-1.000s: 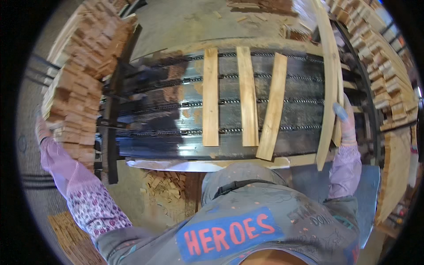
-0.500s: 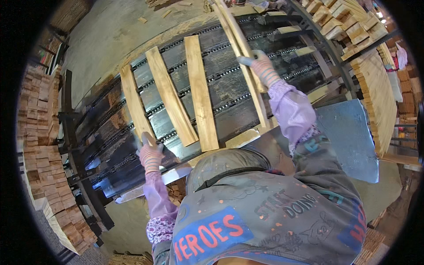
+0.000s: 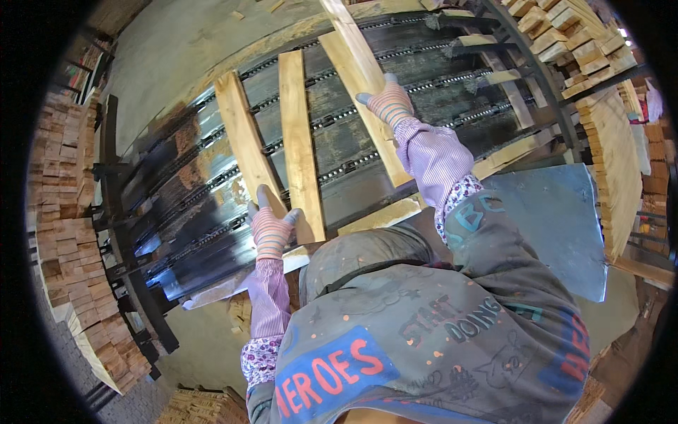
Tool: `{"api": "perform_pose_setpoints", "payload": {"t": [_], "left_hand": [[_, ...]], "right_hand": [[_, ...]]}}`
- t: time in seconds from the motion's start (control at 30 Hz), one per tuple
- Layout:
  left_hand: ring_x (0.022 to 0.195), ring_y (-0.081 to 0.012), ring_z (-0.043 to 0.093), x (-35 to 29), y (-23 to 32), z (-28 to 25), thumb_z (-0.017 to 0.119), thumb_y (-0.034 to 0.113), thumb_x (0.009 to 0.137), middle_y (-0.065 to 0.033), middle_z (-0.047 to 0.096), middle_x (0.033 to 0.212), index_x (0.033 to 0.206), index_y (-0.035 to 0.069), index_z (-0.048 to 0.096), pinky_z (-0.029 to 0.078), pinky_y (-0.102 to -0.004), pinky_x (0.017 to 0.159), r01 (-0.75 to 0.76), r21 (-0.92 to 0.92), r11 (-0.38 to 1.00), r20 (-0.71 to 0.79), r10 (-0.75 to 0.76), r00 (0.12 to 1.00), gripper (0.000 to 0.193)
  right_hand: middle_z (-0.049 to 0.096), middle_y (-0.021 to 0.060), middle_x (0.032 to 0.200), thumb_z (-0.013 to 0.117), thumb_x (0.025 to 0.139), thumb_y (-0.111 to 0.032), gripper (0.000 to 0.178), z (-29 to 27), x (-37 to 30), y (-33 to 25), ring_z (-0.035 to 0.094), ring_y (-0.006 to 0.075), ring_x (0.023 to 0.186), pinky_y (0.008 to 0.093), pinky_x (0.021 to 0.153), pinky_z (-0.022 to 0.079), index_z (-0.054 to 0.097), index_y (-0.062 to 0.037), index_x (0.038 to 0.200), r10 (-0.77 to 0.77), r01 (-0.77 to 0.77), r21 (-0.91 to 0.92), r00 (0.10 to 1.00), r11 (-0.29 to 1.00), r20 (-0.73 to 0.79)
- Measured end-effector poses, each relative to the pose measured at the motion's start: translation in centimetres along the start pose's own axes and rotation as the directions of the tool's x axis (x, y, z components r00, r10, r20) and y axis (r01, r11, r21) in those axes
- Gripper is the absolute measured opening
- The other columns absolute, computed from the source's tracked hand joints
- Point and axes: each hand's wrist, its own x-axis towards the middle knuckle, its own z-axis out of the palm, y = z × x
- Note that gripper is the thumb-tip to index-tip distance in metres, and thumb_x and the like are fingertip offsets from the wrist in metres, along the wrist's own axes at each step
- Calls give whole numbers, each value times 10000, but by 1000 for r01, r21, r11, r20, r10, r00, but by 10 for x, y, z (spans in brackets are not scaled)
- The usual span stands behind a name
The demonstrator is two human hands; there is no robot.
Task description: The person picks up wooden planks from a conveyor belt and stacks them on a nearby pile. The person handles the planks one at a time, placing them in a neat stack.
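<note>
My right hand (image 3: 390, 104), in a striped glove with grey fingertips, grips a long pale wooden board (image 3: 351, 39) by its near part, thumb on the left and fingers on the right. Under it, a second board (image 3: 371, 127) lies slanted across the chain conveyor (image 3: 346, 145). My left hand (image 3: 271, 230), gloved alike, has its fingers spread over the near end of the left board (image 3: 244, 131). Between the hands another board (image 3: 299, 134) rests on the chains. The hand hides the left board's near end.
A blue-grey metal sheet (image 3: 547, 226) lies at the right of the conveyor. Stacked wood blocks (image 3: 63, 191) stand at the far left, with more stacked timber (image 3: 579, 42) at the upper right. A dark metal frame (image 3: 116, 198) borders the conveyor's left side.
The boards on the chains have shifted left, and the leftmost one no longer shows. My right hand has moved left; one of its two boards now lies on the chains. My left hand has moved right.
</note>
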Motion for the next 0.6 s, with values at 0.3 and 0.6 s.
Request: {"api": "perform_pose_setpoints", "payload": {"t": [0.3,0.6], "left_hand": [[1455,-528,405,12,-12,3,952,187,686,-374,308,1612,1660,221,259,429,-501,1184,-15,-7,1000,30,16,999,1196],[943,-221,644,-11,6,-37,772,17,789,-91,626,1157,1666,127,316,585,-365,749,-10,-890,456,32,84,996,995]], "right_hand": [[689,202,1306,920,780,-300,885,-28,14,66,667,276,1170,385,1030,527,498,-5,1499,-227,168,479,972,862,67],[695,153,1187,847,869,-321,913,-39,-36,65,692,203,995,337,815,596,382,24,1575,-391,-205,821,800,533,454]]}}
